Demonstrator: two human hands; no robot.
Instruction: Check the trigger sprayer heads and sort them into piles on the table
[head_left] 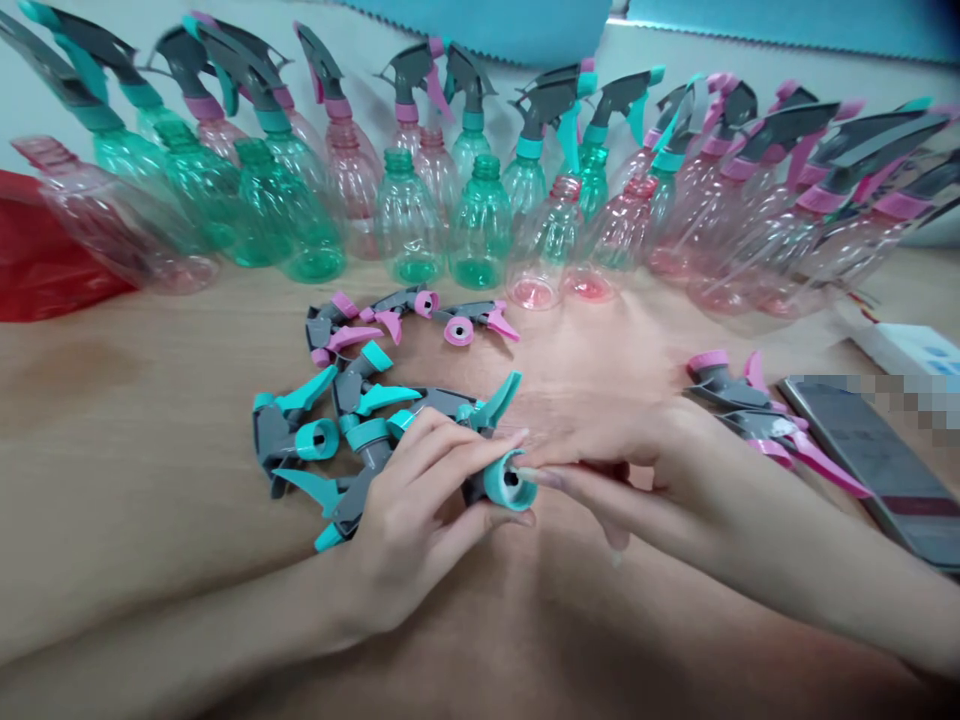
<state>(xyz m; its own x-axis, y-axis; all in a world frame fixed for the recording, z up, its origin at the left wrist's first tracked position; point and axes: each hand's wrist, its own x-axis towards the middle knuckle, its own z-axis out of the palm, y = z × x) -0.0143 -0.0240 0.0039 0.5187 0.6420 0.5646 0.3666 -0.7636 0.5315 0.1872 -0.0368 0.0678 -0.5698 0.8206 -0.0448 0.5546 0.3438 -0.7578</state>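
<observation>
My left hand (416, 510) is closed round a grey spray trigger head, whose turquoise collar (531, 490) faces me with its open end. Thumb and forefinger of my right hand (660, 470) are pinched together at the mouth of that collar. Whatever small thing they may hold there is hidden by the fingertips. To the left of my left hand lie several grey and turquoise trigger heads (285, 435) in a loose pile. Behind them are grey and pink trigger heads (459, 330). Two more pink ones (709, 370) rest beyond my right wrist.
Along the back stand clear bottles without heads, some green (480, 225), some pink (545, 245). Behind and beside them are bottles with trigger heads (529, 150). A phone-like dark slab (862, 450) lies at the right, a red bag (52, 260) at the left.
</observation>
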